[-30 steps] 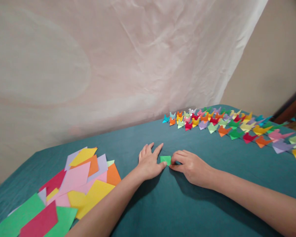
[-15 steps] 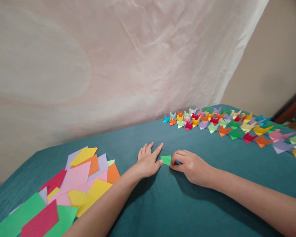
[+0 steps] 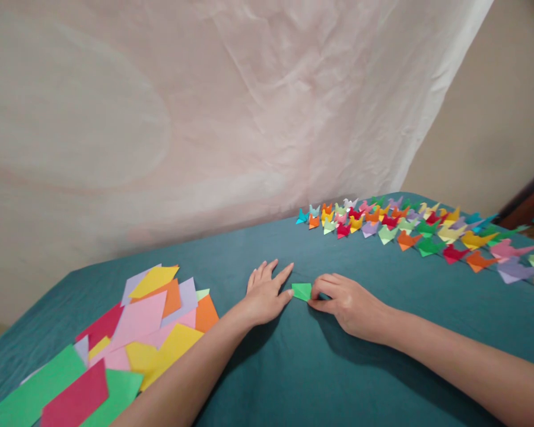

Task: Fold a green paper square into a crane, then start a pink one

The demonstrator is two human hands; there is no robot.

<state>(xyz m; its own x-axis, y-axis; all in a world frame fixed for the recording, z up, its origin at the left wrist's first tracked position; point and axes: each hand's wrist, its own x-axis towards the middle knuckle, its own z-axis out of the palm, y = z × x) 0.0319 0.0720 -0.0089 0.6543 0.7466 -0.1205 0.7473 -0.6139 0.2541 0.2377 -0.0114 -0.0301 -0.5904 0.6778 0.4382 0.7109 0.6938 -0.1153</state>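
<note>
A small folded piece of green paper (image 3: 301, 291) lies on the teal tablecloth (image 3: 293, 367) between my hands. My right hand (image 3: 345, 302) pinches its right edge between thumb and fingers. On the other side, my left hand (image 3: 267, 293) is spread, palm down, with its thumb tip touching or very close to the paper's left edge. The left fingers point away from me over the cloth.
Loose sheets of coloured paper (image 3: 137, 320) lie overlapping to the left, partly behind my left forearm. Rows of small folded paper birds (image 3: 407, 239) stand at the back right. A pale cloth (image 3: 231, 118) hangs behind the table.
The whole view has shifted slightly. A crease or flap edge now shows on the green paper's face, which looked plain before. Both hands keep nearly the same pose.
</note>
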